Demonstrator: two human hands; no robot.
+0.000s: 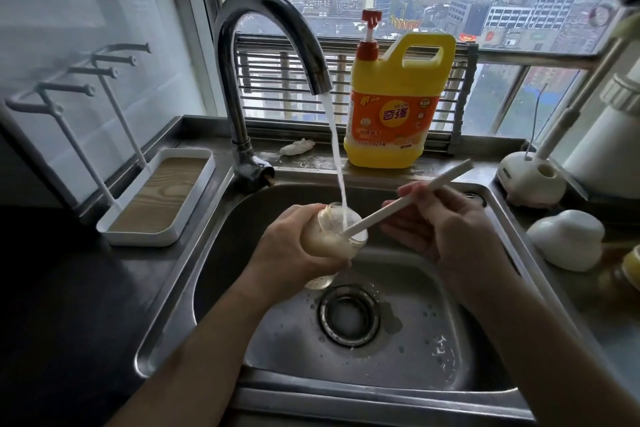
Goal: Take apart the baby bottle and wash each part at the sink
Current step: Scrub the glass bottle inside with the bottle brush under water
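My left hand (294,246) grips the clear baby bottle body (334,236), tilted with its mouth toward the upper right, over the steel sink (214,260). Water from the faucet (266,45) streams into the bottle's mouth. My right hand (446,229) holds the long white handle of a bottle brush (408,198). The brush head is inside the bottle and hidden by foam. A white bottle cap (568,239) lies on the counter to the right.
A yellow dish soap jug (398,107) stands on the ledge behind the sink. A white drying rack with a wooden tray (159,198) sits at the left. A white brush stand (533,180) and a white container (606,135) are at the right. The drain (349,315) is below my hands.
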